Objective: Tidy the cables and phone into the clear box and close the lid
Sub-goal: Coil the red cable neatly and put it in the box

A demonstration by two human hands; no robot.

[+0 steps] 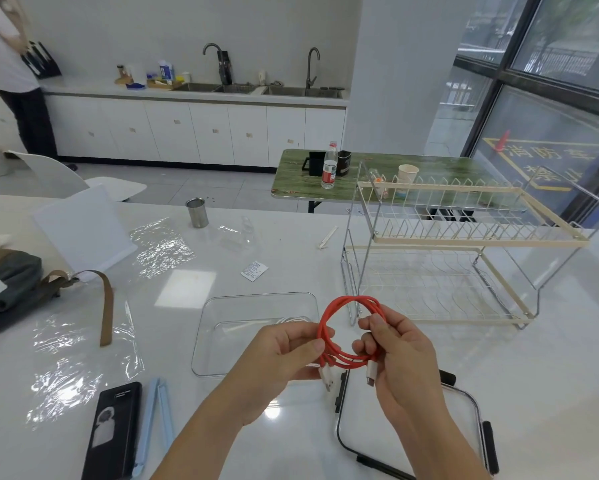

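So far: about halfway, by the look of it.
Red cable (pixel 346 327): coiled in a ring, held up just above the clear box (pixel 201 341).
Left hand (pixel 284 355): pinching the ring's left side.
Right hand (pixel 398 351): fingers curled round the right side.
White cable (pixel 291 320): already lying in the box.
Phone (pixel 113 434): on the table, well apart from the box.
Lid (pixel 464 420): off, beside the box.
Left to do: red cable in, phone in, lid on.

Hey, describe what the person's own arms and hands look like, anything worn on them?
Both forearms are bare right to the bottom edge of the picture, with no sleeves in view. The left hand and right hand are bare too: no gloves, and no rings, watch or bracelet show. The fingernails are short and unpainted.
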